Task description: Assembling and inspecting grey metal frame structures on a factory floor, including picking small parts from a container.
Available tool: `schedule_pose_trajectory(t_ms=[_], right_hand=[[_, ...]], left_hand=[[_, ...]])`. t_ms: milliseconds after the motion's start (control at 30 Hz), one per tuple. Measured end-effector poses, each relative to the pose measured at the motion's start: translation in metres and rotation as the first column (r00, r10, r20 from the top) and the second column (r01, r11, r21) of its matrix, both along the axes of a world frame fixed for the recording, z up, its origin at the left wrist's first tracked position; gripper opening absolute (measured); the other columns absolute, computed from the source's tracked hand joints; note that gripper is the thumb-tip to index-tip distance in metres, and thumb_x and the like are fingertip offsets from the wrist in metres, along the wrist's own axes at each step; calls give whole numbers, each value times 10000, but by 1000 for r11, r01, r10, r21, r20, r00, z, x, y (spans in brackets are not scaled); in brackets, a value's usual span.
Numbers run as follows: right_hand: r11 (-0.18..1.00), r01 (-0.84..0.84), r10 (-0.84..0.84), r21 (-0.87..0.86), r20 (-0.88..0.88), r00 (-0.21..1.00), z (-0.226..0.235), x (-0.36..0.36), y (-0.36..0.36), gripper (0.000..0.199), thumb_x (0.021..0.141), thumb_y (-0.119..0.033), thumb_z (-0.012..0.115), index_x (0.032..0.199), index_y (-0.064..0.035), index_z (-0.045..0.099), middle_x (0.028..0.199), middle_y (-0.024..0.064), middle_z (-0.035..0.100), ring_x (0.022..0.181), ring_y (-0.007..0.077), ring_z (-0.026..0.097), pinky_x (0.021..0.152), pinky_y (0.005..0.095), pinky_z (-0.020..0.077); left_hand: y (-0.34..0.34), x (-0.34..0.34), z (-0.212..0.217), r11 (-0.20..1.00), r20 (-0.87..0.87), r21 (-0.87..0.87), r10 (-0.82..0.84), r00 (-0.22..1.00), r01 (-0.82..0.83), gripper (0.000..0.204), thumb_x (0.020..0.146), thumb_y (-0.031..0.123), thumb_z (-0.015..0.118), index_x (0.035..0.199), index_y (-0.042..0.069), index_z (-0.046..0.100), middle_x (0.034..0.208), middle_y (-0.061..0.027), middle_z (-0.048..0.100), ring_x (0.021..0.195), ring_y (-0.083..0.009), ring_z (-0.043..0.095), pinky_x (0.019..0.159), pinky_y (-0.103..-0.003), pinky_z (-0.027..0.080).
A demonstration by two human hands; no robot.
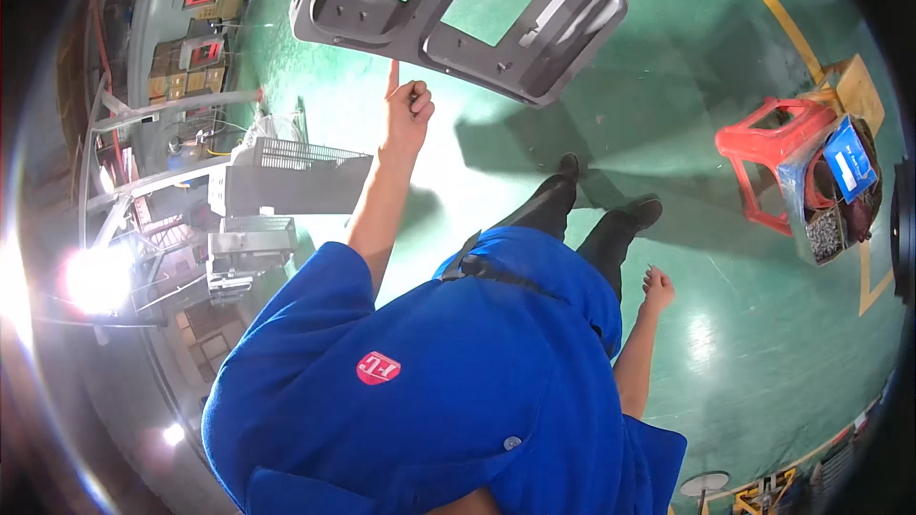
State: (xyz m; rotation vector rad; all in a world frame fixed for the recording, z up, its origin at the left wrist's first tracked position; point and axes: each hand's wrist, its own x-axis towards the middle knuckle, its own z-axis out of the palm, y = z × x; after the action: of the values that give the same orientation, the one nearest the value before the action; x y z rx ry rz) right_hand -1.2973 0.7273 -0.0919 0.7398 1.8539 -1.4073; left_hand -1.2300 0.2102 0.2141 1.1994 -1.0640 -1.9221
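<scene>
A large dark grey moulded panel [405,43] with two cut-out openings is at the top of the view, its upper part out of frame. My left hand [408,114] is just below its near edge. Its index finger points up and reaches that edge; whether it presses on it I cannot tell. The other fingers are curled, with small dark bits showing between them that I cannot name. Low at my right side, my right hand [657,288] is closed. Something tiny and thin shows at its fingertips, too small to name.
A red plastic stool [773,129] stands at the right, beside a clear bin [794,200] with small metal parts and a blue packet [849,160]. Grey housings [296,189] and a metal frame [162,181] are at the left. Cardboard boxes [186,84] lie beyond them.
</scene>
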Motion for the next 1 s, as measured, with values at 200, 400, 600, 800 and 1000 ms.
schedule_pose_trajectory(t_ms=[200, 400, 600, 800, 1000], right_hand=[[995, -94, 94, 29, -4, 996, 6, -31, 42, 165, 803, -159, 672, 857, -3, 658, 748, 63, 654, 600, 100, 585, 489, 212, 445], [979, -190, 190, 68, 12, 982, -4, -60, 89, 199, 798, -170, 682, 890, 5, 660, 771, 70, 660, 594, 99, 585, 479, 199, 437], [970, -239, 239, 39, -8, 971, -13, -94, 105, 183, 777, -145, 679, 883, 2, 656, 759, 72, 658, 593, 104, 590, 476, 205, 444], [951, -308, 310, 39, -49, 950, -3, -113, 92, 169, 756, -118, 676, 885, -8, 665, 756, 65, 656, 602, 117, 600, 487, 216, 458], [939, -344, 345, 18, -30, 938, -14, -109, 97, 171, 750, -107, 673, 897, -21, 671, 751, 52, 649, 611, 122, 604, 503, 232, 467]], left_hand=[[18, 9, -7, 997, -35, -71, 36, 999, -39, 743, 841, -51, 354, 1473, 221, 75, 732, -39, 425, 530, -82, 330, 415, -191, 268], [24, 15, -9, 994, -84, -32, 105, 991, -108, 715, 851, -44, 358, 1469, 222, 117, 729, -44, 439, 530, -84, 340, 424, -194, 270], [25, 34, -8, 992, -92, -15, 124, 988, -126, 646, 874, -31, 342, 1458, 192, 182, 749, -53, 455, 537, -87, 349, 423, -193, 279], [17, 54, -13, 991, -90, -11, 130, 987, -132, 651, 859, -39, 339, 1455, 171, 185, 751, -62, 456, 530, -93, 338, 417, -200, 272], [13, 53, -18, 987, -49, -20, 158, 986, -159, 672, 848, -37, 346, 1448, 205, 167, 751, -67, 477, 513, -95, 337, 411, -197, 268]])
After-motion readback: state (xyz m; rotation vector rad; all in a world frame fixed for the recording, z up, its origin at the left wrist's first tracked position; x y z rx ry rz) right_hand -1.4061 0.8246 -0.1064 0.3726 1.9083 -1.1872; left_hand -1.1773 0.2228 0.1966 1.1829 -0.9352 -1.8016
